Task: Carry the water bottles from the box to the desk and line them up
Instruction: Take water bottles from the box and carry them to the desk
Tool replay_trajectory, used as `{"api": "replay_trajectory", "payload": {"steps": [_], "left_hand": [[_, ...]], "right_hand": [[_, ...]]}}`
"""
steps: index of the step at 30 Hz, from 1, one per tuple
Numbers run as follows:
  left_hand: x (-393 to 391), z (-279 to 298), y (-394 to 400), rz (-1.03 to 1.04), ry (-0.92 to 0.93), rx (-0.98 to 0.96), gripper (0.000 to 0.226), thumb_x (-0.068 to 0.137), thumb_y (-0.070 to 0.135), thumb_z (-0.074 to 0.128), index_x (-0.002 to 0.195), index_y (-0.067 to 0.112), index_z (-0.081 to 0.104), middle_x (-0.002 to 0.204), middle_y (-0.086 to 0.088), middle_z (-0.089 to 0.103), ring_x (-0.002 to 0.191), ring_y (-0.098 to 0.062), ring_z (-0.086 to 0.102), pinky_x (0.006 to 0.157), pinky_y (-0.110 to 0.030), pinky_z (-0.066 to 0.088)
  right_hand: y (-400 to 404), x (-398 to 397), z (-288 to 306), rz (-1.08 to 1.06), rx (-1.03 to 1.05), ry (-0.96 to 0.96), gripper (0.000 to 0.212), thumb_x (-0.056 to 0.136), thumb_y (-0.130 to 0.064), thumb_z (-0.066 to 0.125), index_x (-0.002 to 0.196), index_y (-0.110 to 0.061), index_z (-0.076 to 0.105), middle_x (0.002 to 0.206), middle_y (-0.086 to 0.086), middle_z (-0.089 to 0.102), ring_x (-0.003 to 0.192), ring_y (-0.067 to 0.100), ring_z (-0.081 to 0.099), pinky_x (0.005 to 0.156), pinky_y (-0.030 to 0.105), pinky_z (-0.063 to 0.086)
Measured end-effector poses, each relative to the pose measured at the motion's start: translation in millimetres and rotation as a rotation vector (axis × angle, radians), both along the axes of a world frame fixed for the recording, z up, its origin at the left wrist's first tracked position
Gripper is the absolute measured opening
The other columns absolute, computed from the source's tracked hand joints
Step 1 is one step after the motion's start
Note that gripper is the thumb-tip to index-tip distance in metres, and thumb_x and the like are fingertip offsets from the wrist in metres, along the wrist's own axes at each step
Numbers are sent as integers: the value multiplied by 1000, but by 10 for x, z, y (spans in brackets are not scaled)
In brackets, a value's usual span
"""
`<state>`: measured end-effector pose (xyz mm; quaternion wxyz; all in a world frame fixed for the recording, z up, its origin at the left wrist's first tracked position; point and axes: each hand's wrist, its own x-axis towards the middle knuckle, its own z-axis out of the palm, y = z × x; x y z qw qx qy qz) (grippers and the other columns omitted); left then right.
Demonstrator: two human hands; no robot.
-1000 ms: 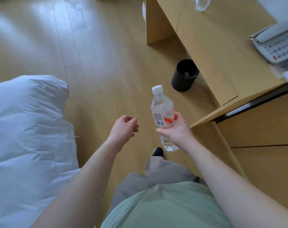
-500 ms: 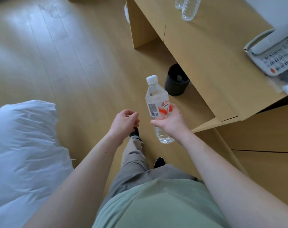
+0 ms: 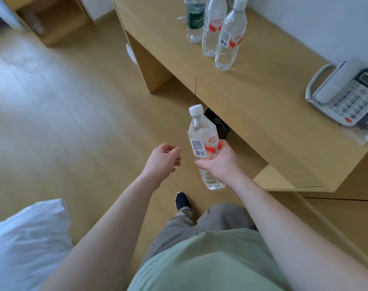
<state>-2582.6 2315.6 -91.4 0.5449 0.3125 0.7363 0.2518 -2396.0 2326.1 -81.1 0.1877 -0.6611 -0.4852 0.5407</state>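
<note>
My right hand (image 3: 222, 163) grips a clear water bottle (image 3: 202, 139) with a white cap and a red-and-white label, held upright above the floor just left of the wooden desk (image 3: 263, 106). My left hand (image 3: 163, 159) hangs beside it with loosely curled fingers and holds nothing. At the desk's far end three bottles stand in a row: a green-labelled bottle (image 3: 194, 22), a red-labelled bottle (image 3: 211, 28) and a second red-labelled bottle (image 3: 230, 36) nearest me. The box is out of view.
A grey desk telephone (image 3: 347, 95) sits on the desk's right side. Under the desk a black bin (image 3: 217, 124) shows behind the held bottle. White bedding (image 3: 25, 244) lies at the lower left. A low wooden shelf (image 3: 50, 19) stands at the upper left.
I have walked forward along the desk; the row of bottles has come fully into view and the bedding has slid down and left. The right hand has kept the bottle upright throughout.
</note>
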Motion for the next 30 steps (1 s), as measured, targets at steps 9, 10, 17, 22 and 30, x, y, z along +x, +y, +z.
{"api": "replay_trajectory", "payload": {"steps": [9,10,17,22,30], "left_hand": [[-108,19,891,-81,-60,31,11,99,32,57,101,25,65,95,0,75,87,-13,75,81,-34,60],[-79,24,986,-93,-65,35,11,99,33,57,101,25,65,95,0,76,87,-13,75,80,-34,60],[166,40,1702,-173,-61,67,10,99,34,58,101,28,65,94,2,76,85,-10,74,79,-32,61],[400,107,2191,-213,-48,64,11,100,34,57,103,28,66,95,3,75,86,-9,74,81,-32,61],[675,139,2717,-260,-33,22,15,100,37,58,107,26,66,96,2,75,88,-11,74,82,-32,61]], "right_hand": [[628,-117,12,-89,15,-57,55,72,-25,89,112,-34,52,98,-20,65,85,-10,59,57,7,41],[698,-107,16,-101,18,-64,54,71,-26,90,109,-36,52,98,-20,66,85,-10,60,58,9,40],[1263,79,-8,-168,22,-38,53,66,-31,91,100,-41,50,98,-19,68,88,-7,63,67,17,43],[1680,286,11,-189,55,0,57,67,-26,91,102,-41,49,96,-21,67,81,-15,62,62,8,43],[2193,666,1,-239,99,67,56,65,-25,91,106,-39,55,98,-19,71,85,-11,65,70,17,46]]}}
